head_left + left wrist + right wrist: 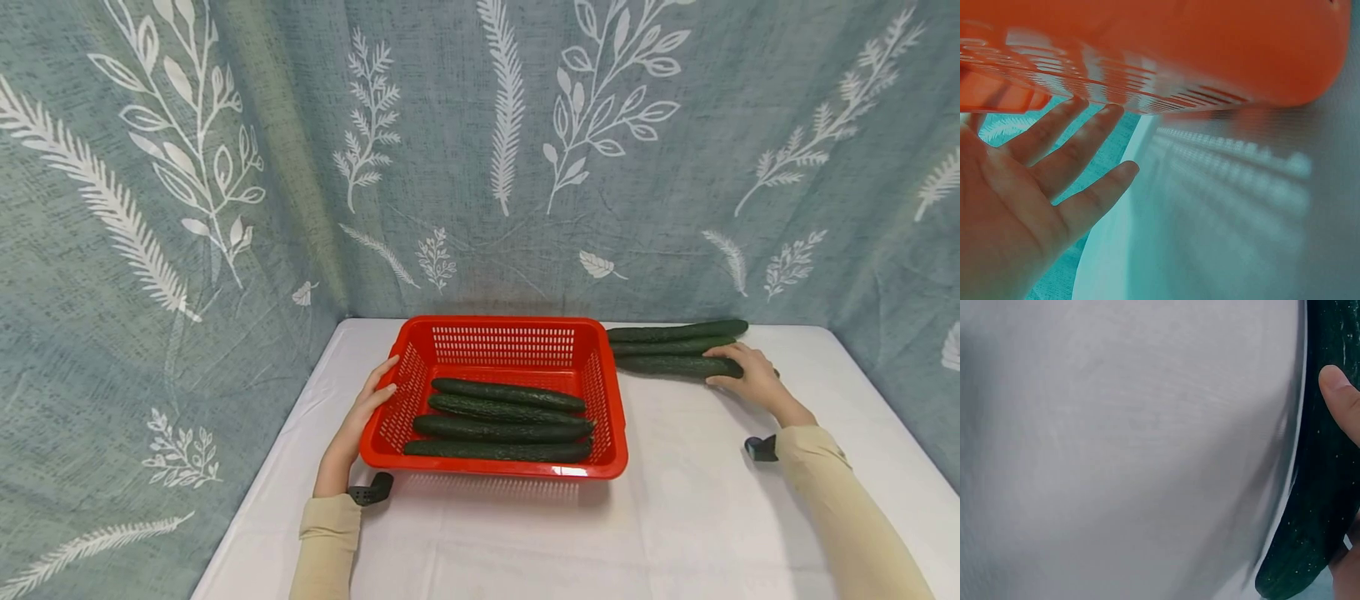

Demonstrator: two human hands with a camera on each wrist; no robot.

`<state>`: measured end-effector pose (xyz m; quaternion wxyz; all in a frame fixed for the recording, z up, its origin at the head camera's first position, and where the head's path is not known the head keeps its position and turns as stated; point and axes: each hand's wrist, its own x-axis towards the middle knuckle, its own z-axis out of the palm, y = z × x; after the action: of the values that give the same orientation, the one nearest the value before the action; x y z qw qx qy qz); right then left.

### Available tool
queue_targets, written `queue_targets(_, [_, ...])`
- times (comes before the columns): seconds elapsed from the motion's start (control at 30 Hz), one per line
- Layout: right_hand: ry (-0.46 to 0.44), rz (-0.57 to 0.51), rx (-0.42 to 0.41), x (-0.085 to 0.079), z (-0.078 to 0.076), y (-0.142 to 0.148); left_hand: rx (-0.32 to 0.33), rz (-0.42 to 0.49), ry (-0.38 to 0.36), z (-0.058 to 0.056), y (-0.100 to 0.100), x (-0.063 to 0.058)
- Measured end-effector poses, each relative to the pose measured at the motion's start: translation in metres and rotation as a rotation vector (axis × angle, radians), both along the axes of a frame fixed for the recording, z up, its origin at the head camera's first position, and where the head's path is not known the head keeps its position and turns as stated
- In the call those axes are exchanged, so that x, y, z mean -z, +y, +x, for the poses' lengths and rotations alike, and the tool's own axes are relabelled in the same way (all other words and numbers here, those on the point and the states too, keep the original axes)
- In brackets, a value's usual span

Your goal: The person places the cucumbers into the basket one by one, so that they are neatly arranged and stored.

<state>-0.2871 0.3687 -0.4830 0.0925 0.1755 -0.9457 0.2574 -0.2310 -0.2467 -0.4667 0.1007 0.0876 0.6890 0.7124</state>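
A red plastic basket (480, 467) stands on the table with several dark green cucumbers (502, 429) lying side by side in it. My left hand (364, 410) is at the basket's left side, its fingers extended along the slotted wall; the left wrist view shows the spread fingers (1082, 150) straight, tips at the basket. To the right of the basket lie three more cucumbers in a row. Over the right end of the nearest cucumber (660, 365) is my right hand (753, 379), gripping it with the thumb (1341, 400) on its near side.
The other two loose cucumbers, the middle one (675, 347) and the far one (678, 332), lie just behind, left ends by the basket's rim. A white cloth (675, 517) covers the table. Blue-green curtains (465, 150) with white leaf prints hang behind and at both sides.
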Motion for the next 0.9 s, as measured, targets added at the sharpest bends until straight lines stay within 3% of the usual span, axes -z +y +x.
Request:
queue_targets(0.47, [0.034, 0.010, 0.012, -0.020, 0.003, -0.003, -0.003, -0.007, 0.003, -0.001, 0.000, -0.001])
queue_targets(0.7, [0.018, 0.029, 0.076, -0.034, 0.005, -0.003, -0.001, -0.008, 0.006, 0.000, 0.000, -0.001])
queue_targets(0.9, [0.079, 0.046, 0.089, -0.040, 0.006, -0.002, -0.001, -0.006, 0.011, 0.000, 0.000, 0.001])
